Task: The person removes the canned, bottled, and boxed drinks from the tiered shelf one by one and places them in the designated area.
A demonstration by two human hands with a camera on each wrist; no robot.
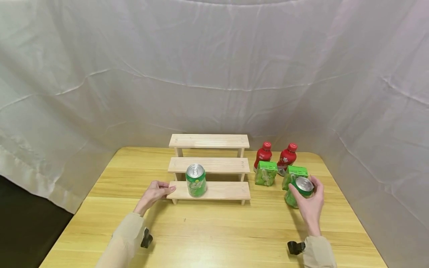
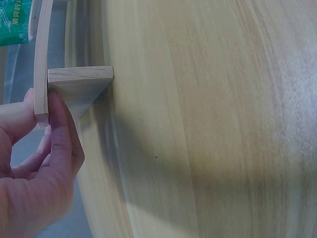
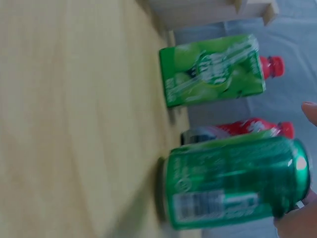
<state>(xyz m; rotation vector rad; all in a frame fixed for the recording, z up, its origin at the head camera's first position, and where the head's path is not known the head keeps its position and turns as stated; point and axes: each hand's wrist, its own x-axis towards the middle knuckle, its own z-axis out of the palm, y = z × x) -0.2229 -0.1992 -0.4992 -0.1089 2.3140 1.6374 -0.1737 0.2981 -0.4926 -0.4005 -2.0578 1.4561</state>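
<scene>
My left hand (image 1: 155, 192) grips the left end of the lowest board of a three-tier wooden display stand (image 1: 231, 190). Thumb above and fingers below pinch the board (image 2: 41, 59) in the left wrist view. A green soda can (image 1: 196, 181) stands upright on that lowest tier, left of its middle. At the right, my right hand (image 1: 311, 204) is spread around a second green can (image 1: 293, 199) on the table, thumb on one side, fingers on the other. In the right wrist view the thumb (image 3: 310, 113) is apart from this can (image 3: 233, 183), and the other fingers are partly hidden.
Two green drink cartons (image 1: 266, 174) (image 1: 296, 172) stand right of the stand, the second just behind the right-hand can. Behind them are two red bottles (image 1: 263, 154) (image 1: 287, 158). Grey curtains (image 1: 214, 74) border the wooden table (image 1: 207, 230) at the back and sides.
</scene>
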